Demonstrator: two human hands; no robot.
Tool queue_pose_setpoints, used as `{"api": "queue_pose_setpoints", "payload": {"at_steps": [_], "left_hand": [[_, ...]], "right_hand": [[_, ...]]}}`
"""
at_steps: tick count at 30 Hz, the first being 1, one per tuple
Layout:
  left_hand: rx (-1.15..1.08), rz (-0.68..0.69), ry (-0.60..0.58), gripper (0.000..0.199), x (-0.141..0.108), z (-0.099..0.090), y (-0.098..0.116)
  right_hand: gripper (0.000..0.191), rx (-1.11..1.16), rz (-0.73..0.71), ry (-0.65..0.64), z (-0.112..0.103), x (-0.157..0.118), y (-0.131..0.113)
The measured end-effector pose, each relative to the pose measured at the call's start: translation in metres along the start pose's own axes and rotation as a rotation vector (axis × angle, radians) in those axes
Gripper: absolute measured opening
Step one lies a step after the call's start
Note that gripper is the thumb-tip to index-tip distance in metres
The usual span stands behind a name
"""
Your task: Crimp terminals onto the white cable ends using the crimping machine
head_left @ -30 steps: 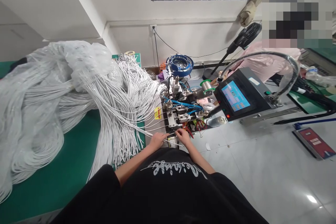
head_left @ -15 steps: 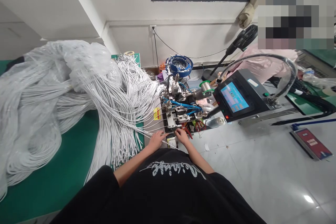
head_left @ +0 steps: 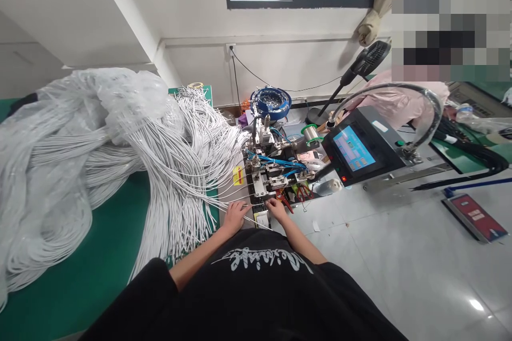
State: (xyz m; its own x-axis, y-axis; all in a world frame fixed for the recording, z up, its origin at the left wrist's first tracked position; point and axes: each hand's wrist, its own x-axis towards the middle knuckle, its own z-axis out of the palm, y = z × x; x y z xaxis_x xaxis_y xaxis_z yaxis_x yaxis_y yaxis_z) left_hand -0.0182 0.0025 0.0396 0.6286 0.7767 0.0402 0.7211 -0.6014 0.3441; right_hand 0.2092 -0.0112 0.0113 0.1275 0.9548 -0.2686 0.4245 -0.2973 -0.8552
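My left hand (head_left: 235, 217) is closed on a white cable (head_left: 258, 204) at the front of a small bench machine (head_left: 262, 184). The cable's short stretch runs toward my right hand (head_left: 275, 208), whose fingers pinch at its far end; the tip itself is too small to make out. Several other white cables pass beside and under my left hand from a large bundle of white cables (head_left: 192, 170) on the left. Blue air hoses (head_left: 276, 159) cross the top of the machine.
The bundle lies on a green-topped table (head_left: 116, 234), partly under clear plastic (head_left: 132, 85). A blue feeder bowl (head_left: 271, 102), a wire spool (head_left: 312, 135), a touchscreen box (head_left: 354, 146) and red-handled pliers (head_left: 285, 200) surround the machine. Behind stands a black fan (head_left: 370, 58); another person sits at the right.
The camera view has tilted slightly. My left hand has shifted a little to the left, and my right hand stays almost in place at the machine's front.
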Motion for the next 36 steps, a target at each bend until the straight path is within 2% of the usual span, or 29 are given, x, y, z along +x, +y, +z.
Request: {"api": "queue_pose_setpoints", "payload": {"at_steps": [8, 12, 17, 21, 24, 29, 36], "left_hand": [[0.017, -0.001, 0.0, 0.06, -0.002, 0.008, -0.003], [0.03, 0.009, -0.017, 0.061, -0.003, 0.011, -0.005], [0.023, -0.016, -0.012, 0.06, -0.004, 0.012, -0.005], [0.008, -0.055, 0.007, 0.048, -0.004, 0.01, -0.003], [-0.013, -0.074, -0.001, 0.048, -0.004, 0.009, -0.003], [-0.052, -0.089, -0.047, 0.063, -0.005, 0.008, -0.003], [-0.097, -0.126, -0.068, 0.061, -0.005, 0.013, -0.005]], "right_hand": [[0.039, -0.045, 0.056, 0.15, -0.008, -0.018, -0.003], [0.04, -0.061, 0.021, 0.158, -0.011, -0.022, -0.012], [0.036, -0.133, -0.113, 0.05, -0.01, -0.027, -0.033], [0.03, -0.252, -0.229, -0.153, -0.002, -0.033, -0.053], [0.026, -0.371, -0.274, -0.265, 0.008, -0.035, -0.068], [0.024, -0.534, -0.251, -0.333, 0.027, -0.034, -0.086], [0.019, -0.557, -0.235, -0.35, 0.033, -0.033, -0.082]]}}
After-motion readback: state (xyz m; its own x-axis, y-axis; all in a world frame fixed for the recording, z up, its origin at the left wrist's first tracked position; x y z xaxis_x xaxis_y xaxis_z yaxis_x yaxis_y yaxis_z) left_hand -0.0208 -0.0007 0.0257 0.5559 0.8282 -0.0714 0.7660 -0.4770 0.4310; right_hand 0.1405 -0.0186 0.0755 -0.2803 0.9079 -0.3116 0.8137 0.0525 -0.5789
